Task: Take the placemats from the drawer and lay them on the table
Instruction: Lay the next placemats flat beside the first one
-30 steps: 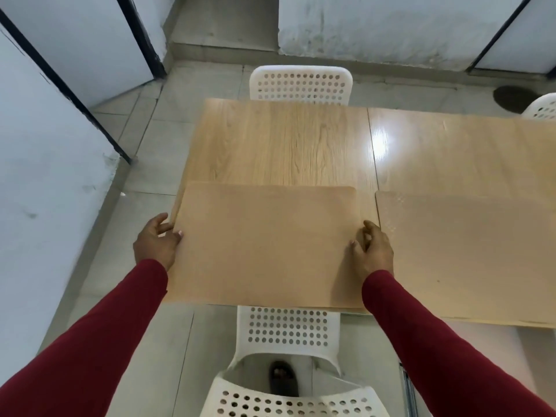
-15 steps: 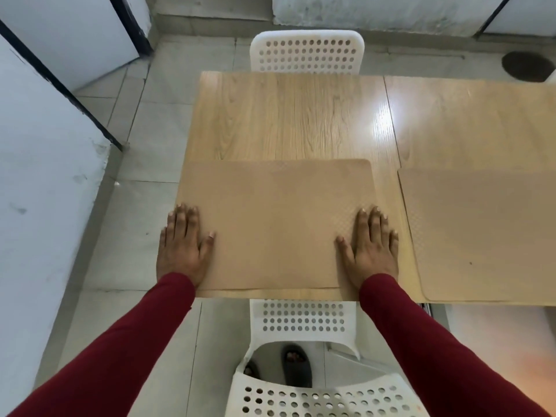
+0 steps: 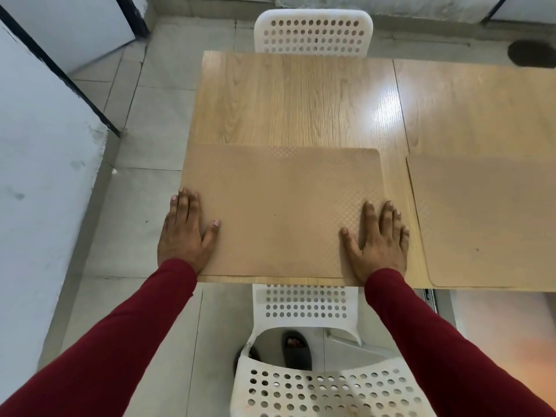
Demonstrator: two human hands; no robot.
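Note:
A tan placemat (image 3: 279,212) lies flat on the near left corner of the light wooden table (image 3: 301,97). My left hand (image 3: 185,233) rests palm down on the mat's left edge, fingers spread. At the mat's right edge my right hand (image 3: 377,239) presses flat in the same way. Neither hand grips anything. A second tan placemat (image 3: 487,218) lies flat on the table to the right, running out of the frame.
A white perforated chair (image 3: 313,341) stands tucked under the near table edge, between me and the table. Another white chair (image 3: 313,33) stands at the far side. A white wall (image 3: 39,176) runs along the left. Grey tiled floor lies between wall and table.
A second ago both hands held the placemat by its side edges above the table edge. It now lies flat on the table, and both hands have opened and press down on it.

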